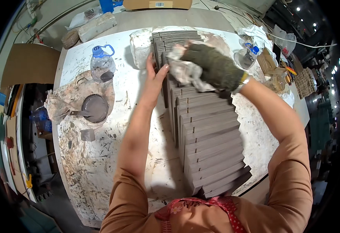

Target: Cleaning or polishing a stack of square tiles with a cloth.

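A long row of grey, wood-grained boards (212,134) runs from near my body to the far side of the table, each overlapping its neighbour like steps. My left hand (156,75) grips the left edge of a board in the far part of the row, its thumb on the near side and its fingers on the outer side. On my right hand (212,66) is a dark, dirty work glove. It holds a crumpled, stained white rag (185,72) against the tops of the far boards. The glove and rag hide the board surfaces beneath them.
Left on the stained white table (135,101) are a bowl of grey paste (96,108) with a spatula, a small grey block (87,135) and a blue-capped bottle (102,64). A wrapped white block (140,48) sits beside the far boards. Another bottle (245,58) lies right.
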`<state>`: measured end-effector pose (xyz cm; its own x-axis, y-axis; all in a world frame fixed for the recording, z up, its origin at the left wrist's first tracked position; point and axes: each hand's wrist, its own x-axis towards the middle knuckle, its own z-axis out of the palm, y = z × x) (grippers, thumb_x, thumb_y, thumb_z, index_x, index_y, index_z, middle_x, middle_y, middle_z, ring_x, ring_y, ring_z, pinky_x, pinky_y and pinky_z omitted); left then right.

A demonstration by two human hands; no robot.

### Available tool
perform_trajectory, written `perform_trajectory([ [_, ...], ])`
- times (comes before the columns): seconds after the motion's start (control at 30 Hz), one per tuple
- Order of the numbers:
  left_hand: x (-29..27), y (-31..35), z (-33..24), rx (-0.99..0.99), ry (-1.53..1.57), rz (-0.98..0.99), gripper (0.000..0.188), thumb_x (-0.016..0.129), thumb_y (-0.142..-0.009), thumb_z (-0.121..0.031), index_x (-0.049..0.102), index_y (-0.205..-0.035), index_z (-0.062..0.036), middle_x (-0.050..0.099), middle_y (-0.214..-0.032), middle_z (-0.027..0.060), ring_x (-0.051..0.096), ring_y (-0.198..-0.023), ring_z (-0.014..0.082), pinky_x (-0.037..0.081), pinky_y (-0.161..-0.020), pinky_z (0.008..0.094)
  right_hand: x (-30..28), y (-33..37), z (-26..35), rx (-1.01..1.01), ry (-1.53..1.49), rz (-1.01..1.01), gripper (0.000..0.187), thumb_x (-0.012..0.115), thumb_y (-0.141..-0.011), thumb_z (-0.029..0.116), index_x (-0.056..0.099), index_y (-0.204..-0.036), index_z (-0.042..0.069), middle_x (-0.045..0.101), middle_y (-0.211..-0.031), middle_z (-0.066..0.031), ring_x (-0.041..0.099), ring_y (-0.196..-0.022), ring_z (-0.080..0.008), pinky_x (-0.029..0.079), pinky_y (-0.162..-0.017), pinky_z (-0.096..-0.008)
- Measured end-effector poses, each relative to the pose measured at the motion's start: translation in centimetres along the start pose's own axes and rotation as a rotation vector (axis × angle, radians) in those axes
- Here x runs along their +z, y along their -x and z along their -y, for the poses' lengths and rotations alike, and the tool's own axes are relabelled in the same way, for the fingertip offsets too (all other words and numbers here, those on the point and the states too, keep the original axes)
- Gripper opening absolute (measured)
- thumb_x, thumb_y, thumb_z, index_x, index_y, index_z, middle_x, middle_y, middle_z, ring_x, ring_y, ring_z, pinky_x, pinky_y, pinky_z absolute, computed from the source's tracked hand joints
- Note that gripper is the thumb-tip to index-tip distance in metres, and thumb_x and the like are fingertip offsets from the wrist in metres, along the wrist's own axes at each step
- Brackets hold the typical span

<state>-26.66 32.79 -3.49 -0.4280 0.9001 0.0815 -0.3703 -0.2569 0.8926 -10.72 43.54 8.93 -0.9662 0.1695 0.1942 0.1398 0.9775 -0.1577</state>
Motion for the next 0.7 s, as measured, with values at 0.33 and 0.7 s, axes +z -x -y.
perform_trajectory([
  [0.33,0.9,0.6,-0.1,-0.071,-0.159,0.015,0.096,0.059,-0.087,-0.046,0.001,-0.152,-0.0069,0.009,-0.156,0.0187,0.012,-0.144,0.0296,0.014,-0.116,0.0419,1.0,1.0,-1.1,-0.1,0.209,-0.229,0.036,0.068,-0.074,0.005,0.061,-0.11,0.007,0.061,-0.105,-0.0128,0.059,-0.101,-0.0257,0.049,-0.086,-0.0402],
  [0.7,1.5,0.7,-0.1,-0.062,-0.139,0.032,0.091,0.056,-0.091,-0.046,-0.001,-0.153,-0.012,0.01,-0.157,0.0154,0.013,-0.144,0.0281,0.015,-0.116,0.0418,-1.3,1.4,-0.6,0.255,0.08,0.087,0.023,0.066,-0.071,0.004,0.062,-0.093,0.004,0.064,-0.096,-0.0155,0.063,-0.092,-0.0272,0.05,-0.081,-0.0396],
])
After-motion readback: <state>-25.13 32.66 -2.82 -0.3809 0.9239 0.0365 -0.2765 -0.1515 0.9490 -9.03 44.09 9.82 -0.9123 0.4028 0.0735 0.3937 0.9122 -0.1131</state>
